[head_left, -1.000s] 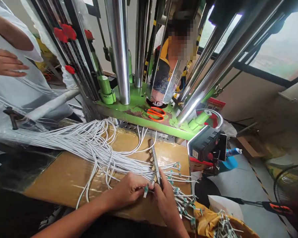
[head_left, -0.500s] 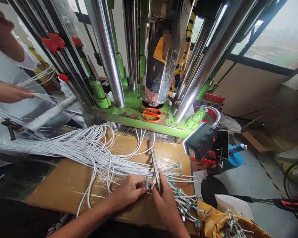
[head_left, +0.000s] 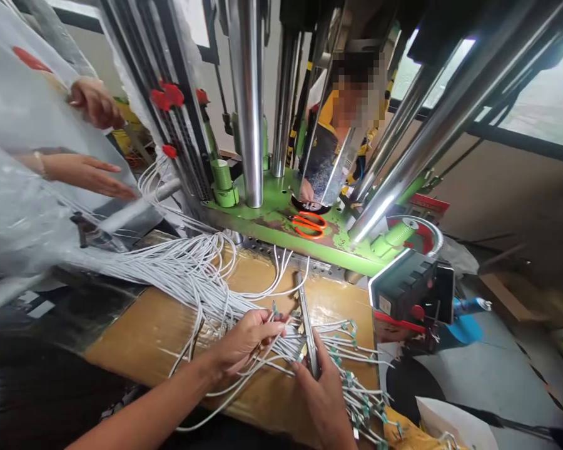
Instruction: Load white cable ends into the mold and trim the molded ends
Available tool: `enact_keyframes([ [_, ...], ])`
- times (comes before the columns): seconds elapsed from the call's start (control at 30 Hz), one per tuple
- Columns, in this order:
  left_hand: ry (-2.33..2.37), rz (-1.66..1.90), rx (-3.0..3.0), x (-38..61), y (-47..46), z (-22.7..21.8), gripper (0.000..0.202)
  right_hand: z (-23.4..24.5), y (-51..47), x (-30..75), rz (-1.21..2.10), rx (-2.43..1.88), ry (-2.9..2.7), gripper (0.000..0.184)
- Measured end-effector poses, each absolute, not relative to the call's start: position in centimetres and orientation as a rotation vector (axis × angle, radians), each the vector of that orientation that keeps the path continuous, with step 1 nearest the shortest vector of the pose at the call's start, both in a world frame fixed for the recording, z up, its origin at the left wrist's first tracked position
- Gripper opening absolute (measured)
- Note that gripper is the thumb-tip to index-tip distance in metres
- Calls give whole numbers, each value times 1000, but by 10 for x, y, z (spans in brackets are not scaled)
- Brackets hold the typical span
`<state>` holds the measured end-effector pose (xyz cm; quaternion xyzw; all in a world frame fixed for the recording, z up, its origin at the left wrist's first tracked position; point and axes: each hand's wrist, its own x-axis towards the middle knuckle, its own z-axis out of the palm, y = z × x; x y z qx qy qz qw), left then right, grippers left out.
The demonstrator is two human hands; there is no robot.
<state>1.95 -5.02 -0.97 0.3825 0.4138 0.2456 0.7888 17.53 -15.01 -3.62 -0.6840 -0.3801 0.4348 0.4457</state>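
My left hand [head_left: 244, 344] pinches the end of a white cable, where a small green piece [head_left: 274, 309] shows at the fingertips. Closed around the near end of a long, narrow metal bar [head_left: 304, 312] is my right hand [head_left: 326, 390]. Small brass-coloured pieces [head_left: 301, 328] stick out along the bar's left side. A thick bundle of white cables [head_left: 169, 265] runs under both hands from the left. Many cable ends with green tips [head_left: 356, 381] lie to the right of my right hand. The brown sheet [head_left: 131, 334] lies beneath the cables.
Orange-handled scissors [head_left: 309, 225] lie on the green press base [head_left: 267, 228], among upright steel columns [head_left: 246, 125]. Another person's hands [head_left: 84, 175] are at the left near plastic sheeting. A further person [head_left: 328, 144] appears behind the press. A black box [head_left: 403, 287] stands at right.
My left hand has drawn back slightly from the bar and up, with a cable in its fingers. The other person's hand at left has let go of the cables. The view has shifted left.
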Motion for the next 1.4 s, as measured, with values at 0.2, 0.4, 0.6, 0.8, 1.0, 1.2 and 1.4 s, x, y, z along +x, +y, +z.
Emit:
enact_keyframes([
  [0.2,771,476,744,20,-45,-6,28,-34,-148,176,1053,-1683,-910,66],
  [0.4,746,444,784,21,-42,-9,32,-38,-150,179,1135,-1670,-942,69],
  [0.6,713,350,883,23,-44,0,22,-34,-149,179,1142,-1648,-904,69],
  [0.8,784,317,900,25,-42,6,26,-32,-148,181,1157,-1666,-889,72],
  [1.0,832,316,1231,23,-42,2,22,-32,-148,181,1223,-1655,-870,75],
  [1.2,656,524,2131,19,-44,-26,24,-33,-148,179,1219,-1636,-864,76],
  [1.4,427,685,2454,18,-40,-42,28,-33,-148,178,1224,-1633,-853,74],
])
